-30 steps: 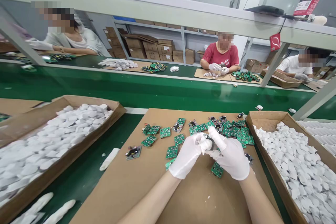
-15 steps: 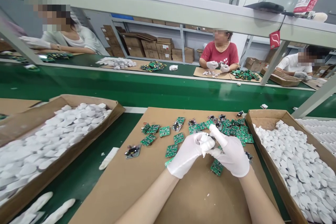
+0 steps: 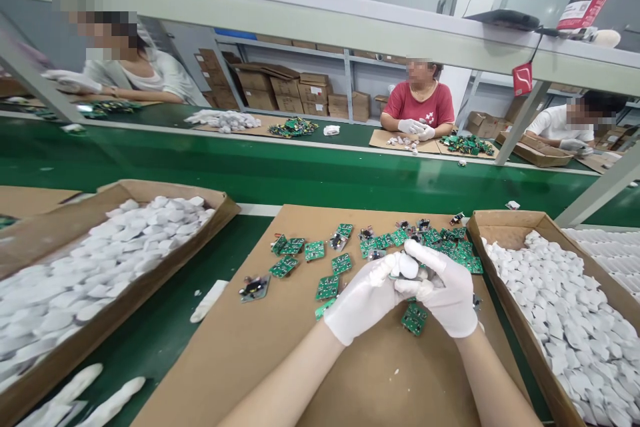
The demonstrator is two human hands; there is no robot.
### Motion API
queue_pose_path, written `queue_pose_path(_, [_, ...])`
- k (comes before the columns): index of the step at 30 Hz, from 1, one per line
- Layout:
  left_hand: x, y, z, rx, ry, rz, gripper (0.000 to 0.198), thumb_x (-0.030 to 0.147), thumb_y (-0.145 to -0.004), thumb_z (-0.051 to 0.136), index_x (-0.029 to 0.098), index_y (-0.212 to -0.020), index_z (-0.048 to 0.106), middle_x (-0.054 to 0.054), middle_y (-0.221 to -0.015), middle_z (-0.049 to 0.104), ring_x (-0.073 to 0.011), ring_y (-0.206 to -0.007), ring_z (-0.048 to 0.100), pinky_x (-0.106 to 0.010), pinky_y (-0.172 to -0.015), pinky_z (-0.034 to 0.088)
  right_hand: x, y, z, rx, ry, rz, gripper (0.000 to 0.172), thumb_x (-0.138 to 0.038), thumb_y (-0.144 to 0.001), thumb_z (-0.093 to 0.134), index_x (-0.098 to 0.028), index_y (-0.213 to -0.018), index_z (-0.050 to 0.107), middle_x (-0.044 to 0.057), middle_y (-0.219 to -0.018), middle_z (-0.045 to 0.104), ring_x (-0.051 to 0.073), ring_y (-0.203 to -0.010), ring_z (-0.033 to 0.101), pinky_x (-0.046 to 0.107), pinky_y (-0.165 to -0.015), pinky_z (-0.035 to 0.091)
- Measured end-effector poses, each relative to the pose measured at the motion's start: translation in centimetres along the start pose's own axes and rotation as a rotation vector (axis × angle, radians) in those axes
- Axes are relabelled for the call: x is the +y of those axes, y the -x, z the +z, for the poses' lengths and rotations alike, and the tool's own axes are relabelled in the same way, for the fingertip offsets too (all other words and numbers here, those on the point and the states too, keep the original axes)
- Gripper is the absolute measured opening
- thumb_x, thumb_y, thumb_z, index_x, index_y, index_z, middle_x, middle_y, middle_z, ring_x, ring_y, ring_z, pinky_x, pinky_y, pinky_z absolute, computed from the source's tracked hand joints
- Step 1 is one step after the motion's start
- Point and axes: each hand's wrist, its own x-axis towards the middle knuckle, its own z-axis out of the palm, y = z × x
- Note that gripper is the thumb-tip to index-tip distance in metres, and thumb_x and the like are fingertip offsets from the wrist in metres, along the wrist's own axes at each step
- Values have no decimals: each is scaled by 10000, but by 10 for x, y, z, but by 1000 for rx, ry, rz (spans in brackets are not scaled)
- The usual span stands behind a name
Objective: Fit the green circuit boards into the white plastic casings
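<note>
White rounded piece (image 3: 407, 268), held above the cardboard sheet (image 3: 240, 337) between both gloved hands; a greyish part shows beside it, mostly hidden. Left hand (image 3: 367, 288): fingers closed on the piece's left side. Right hand (image 3: 447, 288): thumb and forefinger curved narrowly about its right side. The step in hand appears to be two-handed handling; the next move probably calls for steady grip and small finger adjustments. Green circuit boards (image 3: 327, 287) lie close around, one just below the hands. Room for moving lies between the forearms; the right box (image 3: 505, 230) stands near, the left box (image 3: 150, 282) well apart.
</note>
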Motion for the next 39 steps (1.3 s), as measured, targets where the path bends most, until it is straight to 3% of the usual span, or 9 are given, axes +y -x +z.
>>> queue_pose_path(2, [-2, 0, 2, 26, 13, -4, 362, 485, -761, 719, 165, -639, 601, -10, -716, 461, -143, -675, 443, -300, -665, 426, 0, -1, -2, -38, -76, -6, 454, -354, -746, 798, -289, -1186, 708, 59, -1084, 740, 194, -727, 709, 310, -649, 639])
queue_pose_path(5, [-2, 1, 7, 82, -19, 2, 383, 510, -672, 785, 168, -624, 620, -28, -748, 528, -167, -730, 486, -308, -684, 436, -1, -3, -5, -80, -189, -3, 438, -471, -775, 753, -278, -1167, 719, 67, -1096, 741, 230, -846, 722, 331, -704, 637])
queue_pose_path(10, [-1, 5, 11, 61, -59, 52, 384, 522, -729, 741, 166, -640, 626, -12, -708, 518, -153, -702, 470, -314, -706, 435, -7, -3, 2, -26, -142, -20, 249, -367, -886, 662, -295, -1112, 740, 44, -1063, 756, 212, -935, 725, 312, -785, 625])
queue_pose_path(18, [4, 5, 9, 50, -150, 125, 412, 523, -758, 709, 176, -583, 572, -1, -666, 472, -144, -647, 424, -289, -634, 395, -9, 2, 4, -65, 5, -175, 501, -443, -939, 555, -297, -1415, 498, 80, -1104, 696, 205, -947, 695, 307, -795, 599])
queue_pose_path(21, [1, 4, 4, 37, -117, 103, 424, 510, -778, 695, 175, -573, 533, 4, -653, 428, -142, -652, 407, -278, -618, 387, -9, 1, 4, -99, 66, -258, 456, -361, -937, 583, -363, -1389, 518, 58, -1085, 677, 189, -959, 681, 285, -817, 585])
queue_pose_path(25, [-4, 3, -1, 22, -40, 75, 415, 505, -762, 719, 161, -599, 552, 4, -675, 455, -124, -647, 418, -263, -634, 407, -9, 1, 6, -35, 132, -290, 473, -244, -928, 600, -375, -1377, 530, 44, -1064, 692, 171, -895, 697, 245, -754, 592])
queue_pose_path(29, [-5, 4, -2, 39, -1, 44, 407, 510, -738, 741, 158, -614, 581, -4, -692, 499, -126, -662, 464, -261, -649, 431, -7, 1, 7, -17, 162, -372, 509, -229, -936, 588, -350, -1418, 481, 69, -1123, 690, 185, -948, 702, 259, -777, 601])
queue_pose_path(34, [-7, 3, -2, 105, 53, 35, 317, 460, -720, 778, 158, -739, 684, -20, -752, 592, -146, -729, 539, -278, -699, 455, -1, 1, 3, -63, 311, -429, 443, -251, -965, 534, -323, -1401, 510, 82, -1121, 703, 184, -842, 723, 253, -680, 610])
queue_pose_path(39, [-9, 0, -4, 128, 132, 16, 301, 404, -682, 824, 151, -700, 662, 9, -705, 570, -101, -650, 501, -243, -659, 443, 1, 1, 3, -67, 390, -465, 451, -233, -977, 506, -325, -1418, 493, 63, -1134, 725, 187, -819, 737, 243, -644, 602])
